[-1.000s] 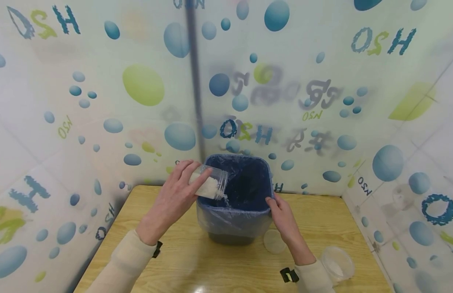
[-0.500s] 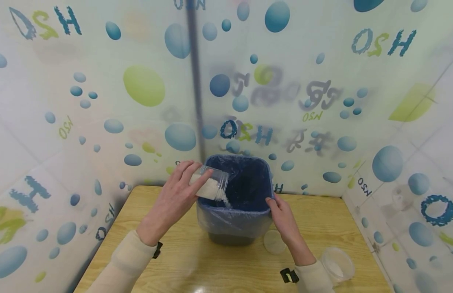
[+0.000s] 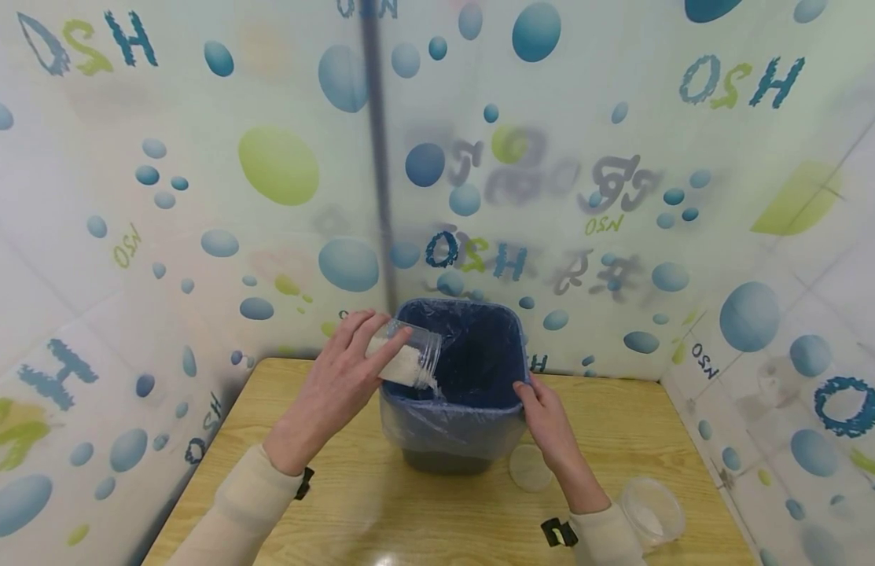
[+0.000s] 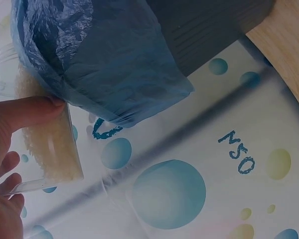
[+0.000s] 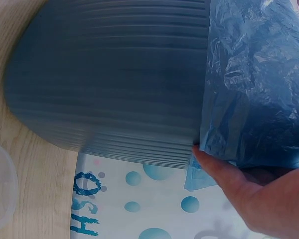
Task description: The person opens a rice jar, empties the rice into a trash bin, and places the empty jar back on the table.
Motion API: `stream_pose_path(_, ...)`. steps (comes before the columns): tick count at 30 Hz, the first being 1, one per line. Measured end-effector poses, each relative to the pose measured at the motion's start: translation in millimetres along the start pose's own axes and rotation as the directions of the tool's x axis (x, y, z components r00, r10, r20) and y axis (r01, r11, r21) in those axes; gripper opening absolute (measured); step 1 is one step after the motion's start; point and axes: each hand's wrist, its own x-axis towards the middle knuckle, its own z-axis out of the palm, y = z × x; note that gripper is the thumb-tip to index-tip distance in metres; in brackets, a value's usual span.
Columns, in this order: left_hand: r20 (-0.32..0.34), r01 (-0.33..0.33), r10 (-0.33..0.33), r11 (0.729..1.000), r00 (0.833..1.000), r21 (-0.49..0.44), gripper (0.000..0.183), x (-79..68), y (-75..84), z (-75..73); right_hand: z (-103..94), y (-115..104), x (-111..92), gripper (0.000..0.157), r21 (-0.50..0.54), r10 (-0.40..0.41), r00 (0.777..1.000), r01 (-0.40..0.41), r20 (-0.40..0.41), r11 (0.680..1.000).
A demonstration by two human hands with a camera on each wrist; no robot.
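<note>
My left hand point(image 3: 338, 373) grips a clear jar point(image 3: 423, 342), tilted with its mouth over the left front of a dark blue bin point(image 3: 447, 462). White grains that look like rice point(image 4: 52, 147) lie along the jar's lower side, and a few spill from the mouth past the bin's near rim to the inside. A thin blue plastic bag point(image 4: 124, 74) lines the bin and folds down over its outside. On the other side, my right hand point(image 3: 550, 420) holds the bin's front right rim through the bag, thumb point(image 5: 214, 167) on the outside; its other fingers are mostly hidden.
On the wooden table point(image 3: 380, 511), a round translucent lid point(image 3: 529, 468) lies right of the bin's base. A clear round tub point(image 3: 652, 511) with something white in it stands beside my right sleeve. Patterned walls point(image 3: 593, 338) close in the back and both sides.
Grains keep falling from the tilted jar into the bin; the stream looked thicker half a second ago. Both hands and the bin have hardly moved.
</note>
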Motion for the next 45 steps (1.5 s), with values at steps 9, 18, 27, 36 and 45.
stream_pose_path(9, 0.007, -0.017, 0.017, 1.000, 1.000, 0.001, 0.094, 0.4, 0.8, 0.5, -0.3, -0.7, -1.0, 0.050, 0.019, -0.005, 1.000, 0.005, 0.010, 1.000)
stream_pose_path(18, 0.008, -0.014, 0.014, 1.000, 1.000, -0.003, 0.084, 0.9, 1.0, 1.4, 0.0, -0.3, -0.4, 0.049, 0.016, -0.006, 1.000, 0.006, 0.005, 1.000)
stream_pose_path(27, 0.006, -0.017, 0.017, 1.000, 1.000, -0.001, 0.081, 2.9, 1.8, 0.7, 0.0, -0.2, 0.1, 0.049, 0.022, 0.000, 1.000, 0.000, 0.000, 1.000)
stream_pose_path(36, 0.029, -0.015, 0.015, 1.000, 0.999, 0.008, 0.083, 2.2, 2.2, 0.5, -0.5, -0.7, 0.1, 0.050, 0.025, -0.010, 1.000, 0.010, 0.011, 1.000)
stream_pose_path(45, -0.003, 0.014, -0.015, 0.999, 1.000, -0.045, 0.087, 1.8, 1.3, 2.3, -0.9, -1.0, -0.5, 0.050, 0.035, -0.017, 1.000, 0.016, 0.021, 0.999)
